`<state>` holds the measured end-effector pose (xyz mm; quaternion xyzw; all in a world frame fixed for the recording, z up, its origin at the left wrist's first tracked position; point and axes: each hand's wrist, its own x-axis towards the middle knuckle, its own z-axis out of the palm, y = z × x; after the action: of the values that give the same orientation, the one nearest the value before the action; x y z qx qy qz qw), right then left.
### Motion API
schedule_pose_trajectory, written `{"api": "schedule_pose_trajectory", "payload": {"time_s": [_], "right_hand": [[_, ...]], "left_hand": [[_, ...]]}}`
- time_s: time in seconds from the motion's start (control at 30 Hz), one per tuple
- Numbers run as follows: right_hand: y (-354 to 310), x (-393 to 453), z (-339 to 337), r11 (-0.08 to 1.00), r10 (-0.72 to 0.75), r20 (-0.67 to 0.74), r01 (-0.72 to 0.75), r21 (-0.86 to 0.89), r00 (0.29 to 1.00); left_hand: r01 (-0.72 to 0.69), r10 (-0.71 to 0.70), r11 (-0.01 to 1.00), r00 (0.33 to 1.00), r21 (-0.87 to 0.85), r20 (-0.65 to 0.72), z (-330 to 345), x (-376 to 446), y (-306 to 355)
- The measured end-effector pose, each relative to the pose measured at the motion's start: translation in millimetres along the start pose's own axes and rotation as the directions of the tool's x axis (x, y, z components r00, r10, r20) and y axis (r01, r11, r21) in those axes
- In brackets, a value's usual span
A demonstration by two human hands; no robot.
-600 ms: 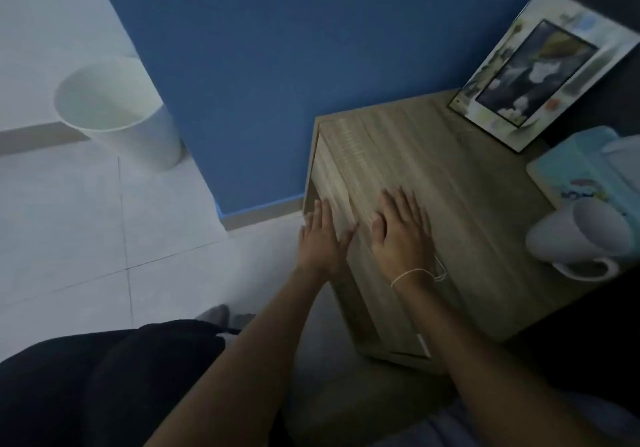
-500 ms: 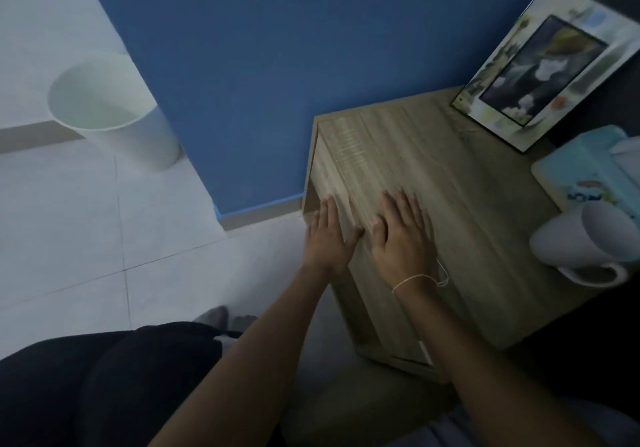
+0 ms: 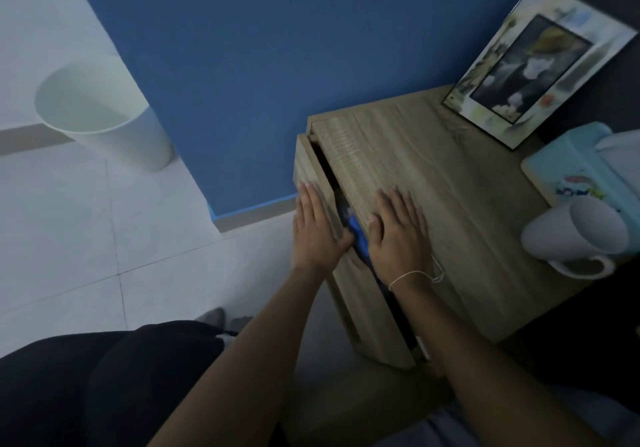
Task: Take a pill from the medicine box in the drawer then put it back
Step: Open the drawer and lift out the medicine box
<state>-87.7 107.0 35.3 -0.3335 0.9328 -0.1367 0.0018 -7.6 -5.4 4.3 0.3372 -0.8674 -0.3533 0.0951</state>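
A wooden bedside cabinet (image 3: pixel 450 204) stands against a blue wall. Its top drawer (image 3: pixel 311 169) is pulled out a little, leaving a dark gap. My left hand (image 3: pixel 315 232) grips the drawer front, fingers over its face and thumb hooked into the gap. My right hand (image 3: pixel 398 235) lies flat on the cabinet top beside the gap, fingers spread. Something bright blue (image 3: pixel 358 235) shows inside the gap between my hands; whether it is the medicine box I cannot tell. No pill is visible.
A picture frame (image 3: pixel 533 65) leans at the back of the cabinet top. A light blue box (image 3: pixel 575 166) and a white mug (image 3: pixel 575 235) on its side sit at the right edge. A white bin (image 3: pixel 100 110) stands on the tiled floor to the left.
The drawer has slid out from shut to slightly open. My left hand moved with its front and now hooks its thumb in the gap. My right hand stayed on the top.
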Motion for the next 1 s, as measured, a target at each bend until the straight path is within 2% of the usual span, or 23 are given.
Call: {"api": "schedule_pose_trajectory", "payload": {"time_s": [0.13,0.3,0.43,0.7,1.0], "right_hand": [[0,-1,-1,1.000,-0.006,0.010,0.006,0.001,1.000],[0,1,-1,0.999,0.000,0.047,0.002,-0.049,0.999],[-1,0,-2,0.998,-0.003,0.054,0.006,-0.060,0.999],[-5,-1,-4,0.998,0.006,0.041,-0.003,-0.057,0.999],[-4,-1,-3,0.999,-0.007,0.031,0.008,-0.034,0.999]], "left_hand": [[-0.111,0.112,0.948,0.994,0.298,0.012,-22,-11,-13],[-0.106,0.083,0.900,0.994,0.422,0.073,-52,-28,-37],[-0.159,0.115,0.836,0.987,0.526,0.116,-78,-37,-59],[-0.143,0.068,0.801,0.986,0.581,0.149,-113,-52,-87],[-0.089,0.004,0.808,0.989,0.582,0.146,-132,-67,-101]]}}
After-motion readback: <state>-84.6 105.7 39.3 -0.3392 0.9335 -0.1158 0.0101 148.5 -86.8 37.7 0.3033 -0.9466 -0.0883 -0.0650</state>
